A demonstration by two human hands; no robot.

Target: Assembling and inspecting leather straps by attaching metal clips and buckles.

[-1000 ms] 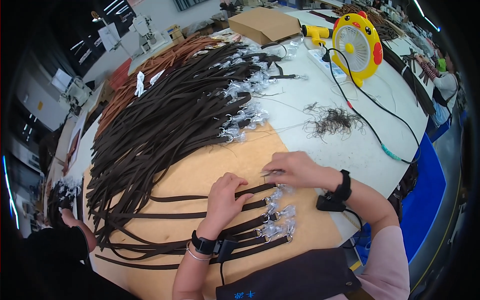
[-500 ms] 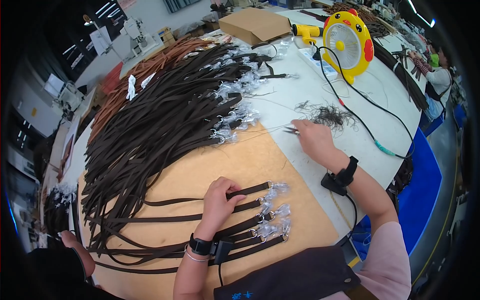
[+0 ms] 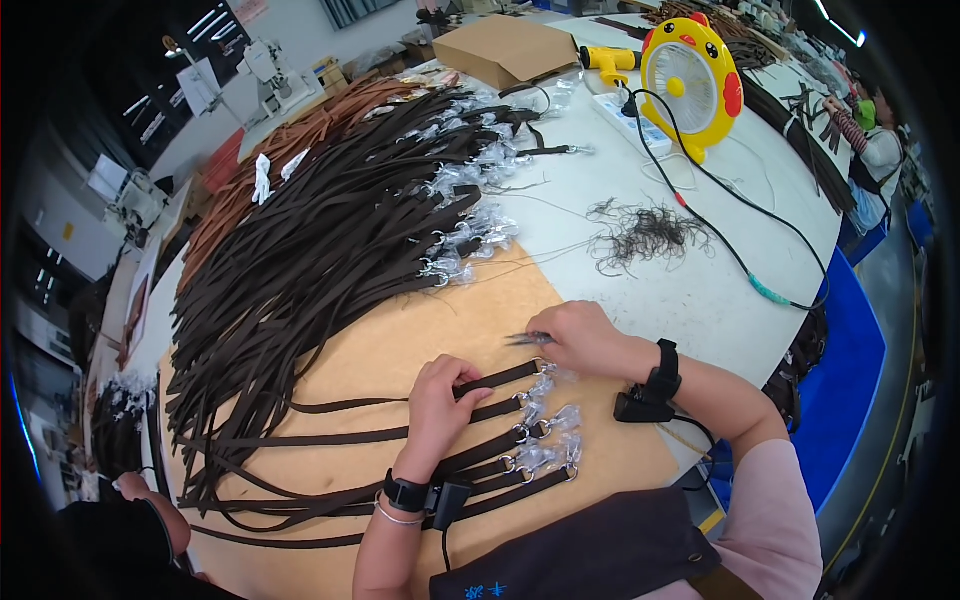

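My left hand [image 3: 443, 396] is closed on a dark brown strap [image 3: 504, 377], pinching it between thumb and fingers over the tan board. The strap's end carries a metal ring and a clear plastic-wrapped fitting [image 3: 565, 372]. In my right hand [image 3: 585, 338] is a small pair of thread snips [image 3: 528, 339], blades pointing left just above the strap's ringed end. Several more dark straps [image 3: 480, 455] lie side by side nearer to me, their rings and wrapped hardware [image 3: 540, 457] toward the right. My right fingers hide the handle of the snips.
A large heap of dark straps [image 3: 330, 210] covers the board's far left, with brown straps [image 3: 240, 205] behind. Loose thread clippings [image 3: 645, 235] lie on the white table. Beyond are a yellow fan [image 3: 690, 88], its black cable, a power strip and a cardboard box [image 3: 505, 50]. Other people sit left and far right.
My right hand has come back from the thread pile toward me and leftward, bringing the snips to the held strap's end. My left hand has stayed on the strap.
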